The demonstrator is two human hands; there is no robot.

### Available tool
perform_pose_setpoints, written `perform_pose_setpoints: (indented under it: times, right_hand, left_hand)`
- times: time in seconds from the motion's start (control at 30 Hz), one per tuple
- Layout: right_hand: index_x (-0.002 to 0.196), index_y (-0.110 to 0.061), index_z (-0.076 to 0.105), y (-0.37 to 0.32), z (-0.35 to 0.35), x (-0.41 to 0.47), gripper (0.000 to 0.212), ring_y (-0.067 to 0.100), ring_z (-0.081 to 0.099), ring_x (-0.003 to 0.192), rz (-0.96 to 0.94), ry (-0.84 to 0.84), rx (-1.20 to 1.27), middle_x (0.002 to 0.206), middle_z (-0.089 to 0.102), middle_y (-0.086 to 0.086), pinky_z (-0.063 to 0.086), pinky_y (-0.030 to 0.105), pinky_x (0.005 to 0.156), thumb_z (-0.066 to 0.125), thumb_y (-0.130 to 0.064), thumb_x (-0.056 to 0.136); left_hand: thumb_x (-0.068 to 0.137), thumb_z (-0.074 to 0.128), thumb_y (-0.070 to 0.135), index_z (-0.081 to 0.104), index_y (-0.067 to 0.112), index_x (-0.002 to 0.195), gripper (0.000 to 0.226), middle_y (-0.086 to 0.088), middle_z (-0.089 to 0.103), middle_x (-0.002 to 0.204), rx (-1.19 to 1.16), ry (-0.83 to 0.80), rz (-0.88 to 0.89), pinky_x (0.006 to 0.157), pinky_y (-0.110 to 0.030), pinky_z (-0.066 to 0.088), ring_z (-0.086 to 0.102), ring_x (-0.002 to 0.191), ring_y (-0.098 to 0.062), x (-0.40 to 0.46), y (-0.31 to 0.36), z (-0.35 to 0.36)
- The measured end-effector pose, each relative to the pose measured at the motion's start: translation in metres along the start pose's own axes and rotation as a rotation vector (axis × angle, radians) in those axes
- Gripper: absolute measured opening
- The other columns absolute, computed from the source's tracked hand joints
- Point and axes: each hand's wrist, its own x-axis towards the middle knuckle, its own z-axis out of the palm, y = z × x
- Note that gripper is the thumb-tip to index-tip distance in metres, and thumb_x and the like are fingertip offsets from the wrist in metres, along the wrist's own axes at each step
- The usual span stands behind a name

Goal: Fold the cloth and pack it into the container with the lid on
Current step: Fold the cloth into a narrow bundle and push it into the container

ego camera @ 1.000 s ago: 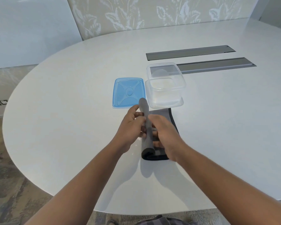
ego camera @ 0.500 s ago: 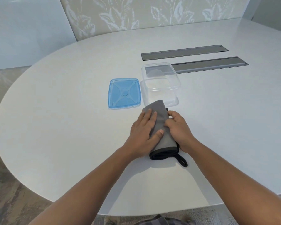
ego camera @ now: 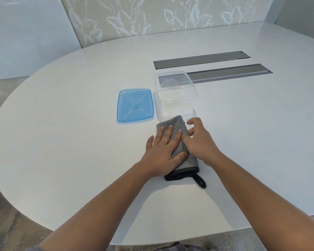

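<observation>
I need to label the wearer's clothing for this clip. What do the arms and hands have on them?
Both forearms are bare, as are the left hand and right hand: no gloves, rings, watch or bands visible. A bit of greyish fabric at the bottom left edge may be a short sleeve.

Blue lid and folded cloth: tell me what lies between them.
Nothing: the head view shows only bare white table between the blue lid and the folded grey cloth. The clear container stands to the lid's right, beyond the cloth.

A large white table with a rounded edge [ego camera: 62,134] is seen, with two long grey metal slots [ego camera: 203,59] set into its top. Behind it, a beige wall panel with pale leaf pattern [ego camera: 152,17] is placed beside a plain pale blue-grey wall panel [ego camera: 25,33]. A mottled grey-brown carpet floor [ego camera: 5,227] is seen below.
</observation>
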Motion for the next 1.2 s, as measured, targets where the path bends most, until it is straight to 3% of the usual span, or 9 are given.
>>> perform_pose_setpoints:
  times: [0.13, 0.2, 0.3, 0.4, 0.47, 0.53, 0.63, 0.83, 1.2]
  right_hand:
    - [0.117, -0.030, 0.047, -0.004, 0.000, -0.003, 0.022, 0.018, 0.059, 0.095, -0.125, 0.093, -0.456, 0.121, 0.051, -0.008, 0.045, 0.036, 0.072, 0.049, -0.029, 0.094]
    - [0.132, -0.024, 0.049, -0.006, 0.005, -0.003, 0.036, 0.020, 0.056, 0.118, -0.221, 0.088, -0.444, 0.141, 0.048, -0.006, 0.047, 0.038, 0.092, 0.045, -0.029, 0.097]
    - [0.153, -0.015, 0.040, -0.005, 0.018, -0.004, 0.055, 0.020, 0.032, 0.149, -0.264, -0.013, -0.427, 0.164, 0.033, 0.002, 0.027, 0.035, 0.117, 0.037, -0.039, 0.104]
    - [0.161, -0.017, 0.024, 0.006, 0.031, -0.012, 0.072, 0.022, 0.011, 0.156, -0.193, -0.069, -0.520, 0.172, 0.011, 0.004, 0.009, 0.041, 0.124, 0.018, -0.058, 0.102]
    - [0.163, -0.018, 0.017, 0.014, 0.035, -0.016, 0.083, 0.019, 0.005, 0.157, -0.187, -0.052, -0.523, 0.172, 0.005, 0.001, 0.003, 0.042, 0.124, 0.006, -0.067, 0.096]
    - [0.163, -0.018, 0.016, 0.018, 0.035, -0.018, 0.086, 0.018, 0.005, 0.157, -0.194, -0.034, -0.553, 0.172, 0.005, 0.000, 0.001, 0.042, 0.125, 0.001, -0.069, 0.094]
    - [0.163, -0.015, 0.014, 0.019, 0.036, -0.018, 0.080, 0.021, 0.007, 0.157, -0.212, -0.020, -0.672, 0.172, 0.004, 0.005, 0.002, 0.044, 0.125, 0.006, -0.063, 0.100]
    - [0.163, -0.014, 0.010, 0.020, 0.039, -0.019, 0.076, 0.022, 0.006, 0.157, -0.226, 0.002, -0.744, 0.172, 0.003, 0.007, 0.000, 0.041, 0.126, 0.020, -0.055, 0.100]
    - [0.163, -0.015, 0.002, 0.019, 0.036, -0.021, 0.093, 0.022, -0.002, 0.157, -0.213, -0.080, -0.795, 0.171, -0.012, 0.006, -0.008, 0.048, 0.124, 0.008, -0.061, 0.084]
  left_hand:
    - [0.095, 0.016, 0.078, -0.005, 0.051, 0.159, 0.073, 0.004, -0.015, 0.173, 0.053, 0.003, 0.018, 0.124, -0.057, -0.004, -0.023, 0.156, -0.019, 0.001, 0.001, 0.001]
    - [0.094, 0.015, 0.076, -0.002, 0.049, 0.160, 0.073, 0.004, -0.014, 0.173, 0.059, -0.004, 0.034, 0.124, -0.058, -0.005, -0.023, 0.156, -0.020, 0.002, 0.001, 0.000]
    - [0.092, 0.022, 0.073, 0.000, 0.043, 0.163, 0.079, 0.008, -0.016, 0.173, 0.018, -0.014, 0.058, 0.125, -0.055, -0.007, -0.026, 0.155, -0.018, 0.001, 0.001, -0.001]
    - [0.091, 0.034, 0.060, -0.003, 0.041, 0.163, 0.084, 0.014, -0.014, 0.172, -0.112, -0.069, 0.037, 0.126, -0.053, -0.006, -0.027, 0.154, -0.013, 0.003, 0.000, -0.004]
    - [0.090, 0.040, 0.046, 0.007, 0.042, 0.164, 0.081, 0.015, -0.002, 0.173, -0.269, -0.112, 0.018, 0.127, -0.051, -0.003, -0.016, 0.157, -0.012, 0.008, -0.004, -0.012]
    - [0.087, 0.044, 0.032, 0.038, 0.038, 0.158, 0.071, 0.010, 0.026, 0.169, -0.543, -0.088, -0.007, 0.128, -0.047, 0.006, 0.008, 0.159, -0.016, 0.012, -0.009, -0.024]
    - [0.084, 0.044, 0.025, 0.066, 0.024, 0.134, 0.054, 0.006, 0.060, 0.144, -0.614, 0.136, -0.064, 0.121, -0.046, 0.031, 0.047, 0.139, -0.016, 0.018, -0.014, -0.033]
    - [0.106, 0.025, 0.050, 0.029, 0.039, 0.160, 0.055, 0.011, 0.024, 0.170, -0.145, 0.065, 0.049, 0.124, -0.048, 0.008, 0.011, 0.158, -0.016, 0.045, -0.014, -0.025]
    - [0.104, 0.010, 0.060, 0.026, 0.046, 0.159, 0.059, 0.013, 0.036, 0.163, -0.030, 0.070, -0.010, 0.121, -0.046, 0.019, 0.027, 0.149, -0.019, 0.050, -0.020, -0.016]
